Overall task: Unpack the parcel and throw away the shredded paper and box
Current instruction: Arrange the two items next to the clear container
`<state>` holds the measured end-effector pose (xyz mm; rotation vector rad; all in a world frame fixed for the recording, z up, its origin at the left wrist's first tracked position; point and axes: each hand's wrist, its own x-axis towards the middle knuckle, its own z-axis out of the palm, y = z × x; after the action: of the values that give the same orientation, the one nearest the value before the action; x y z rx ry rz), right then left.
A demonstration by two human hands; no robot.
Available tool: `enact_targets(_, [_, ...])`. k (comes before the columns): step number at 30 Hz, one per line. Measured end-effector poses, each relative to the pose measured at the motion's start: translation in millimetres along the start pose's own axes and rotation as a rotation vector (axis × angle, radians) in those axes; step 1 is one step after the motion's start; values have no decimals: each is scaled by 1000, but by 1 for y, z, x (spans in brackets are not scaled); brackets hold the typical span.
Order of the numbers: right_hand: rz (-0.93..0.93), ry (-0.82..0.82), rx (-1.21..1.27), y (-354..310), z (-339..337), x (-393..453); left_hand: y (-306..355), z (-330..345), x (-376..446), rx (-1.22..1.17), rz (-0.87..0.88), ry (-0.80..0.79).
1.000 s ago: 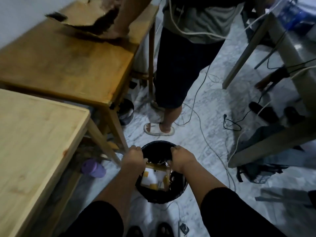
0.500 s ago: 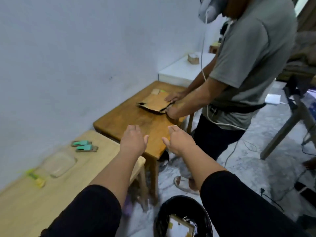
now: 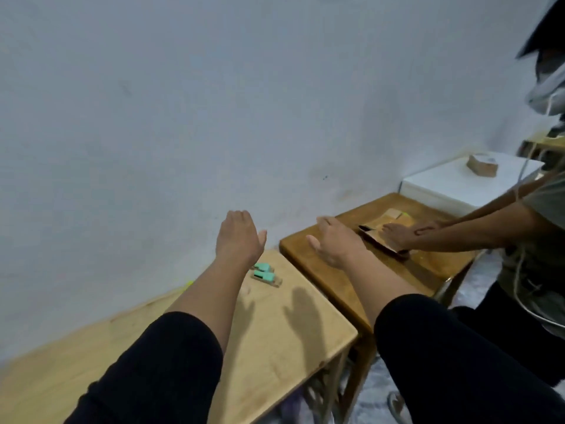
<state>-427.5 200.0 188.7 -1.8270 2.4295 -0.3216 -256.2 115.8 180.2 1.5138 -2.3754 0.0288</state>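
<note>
Now both hands are lifting away from the bin, empty.
Left hand (image 3: 240,237) and right hand (image 3: 334,244) are hovering over the tables, fingers relaxed, loosely together; discarding looks finished.

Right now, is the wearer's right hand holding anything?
No, the right hand hangs open in the air above the darker wooden table, fingers straight, nothing in it.

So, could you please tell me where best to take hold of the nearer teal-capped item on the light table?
Probably by its long sides, coming from above. The nearer teal-capped item lies flat on the light wooden table, close beside its twin, so a pinch across its width seems easiest. Both hands, left and right, hover open.
</note>
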Motion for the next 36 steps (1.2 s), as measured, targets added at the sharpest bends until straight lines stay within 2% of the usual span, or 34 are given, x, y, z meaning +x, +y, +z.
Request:
enact_targets(3, [-38, 9, 32, -27, 18, 24, -44, 14, 9, 55, -63, 40])
enact_targets(8, [-104, -48, 48, -56, 63, 56, -90, 50, 10, 48, -138, 9])
enact_targets(17, [-258, -128, 111, -41, 167, 110, -108, 150, 14, -198, -271, 23])
enact_targets(22, [-248, -173, 150, -14, 219, 151, -108, 214, 20, -373, -362, -50])
enact_targets(26, [-207, -251, 203, 4, 254, 181, -110, 251, 21, -489, -499, -106])
enact_targets(33, [-57, -341, 361, 25, 301, 198, -116, 289, 24, -562, -618, -47])
enact_targets(36, [-67, -353, 416, 27, 310, 204, -119, 296, 27, -588, -599, -26])
